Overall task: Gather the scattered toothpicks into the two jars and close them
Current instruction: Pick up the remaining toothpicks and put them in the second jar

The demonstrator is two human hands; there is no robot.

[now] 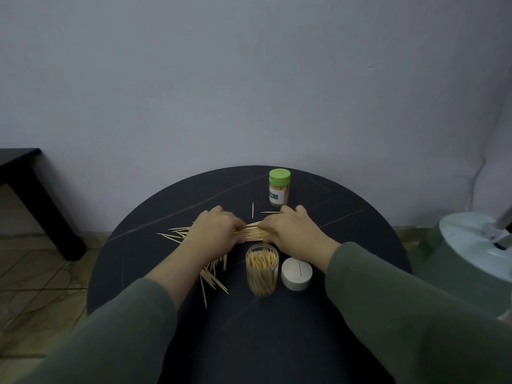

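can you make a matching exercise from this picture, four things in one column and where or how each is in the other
Things:
1. green-lidded jar
2. open jar
3. white lid
4. bundle of toothpicks

States:
A. flat on the table, right of the open jar
B. between the left hand and right hand
C. closed, at the far side of the table
D. uncapped, upright, toothpicks inside

Pairs: 1-C, 2-D, 3-A, 4-B

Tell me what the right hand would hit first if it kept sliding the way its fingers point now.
The right hand points left across the table, so it would first press the toothpick bundle against the left hand facing it. The gap between them looks small, though depth is hard to judge.
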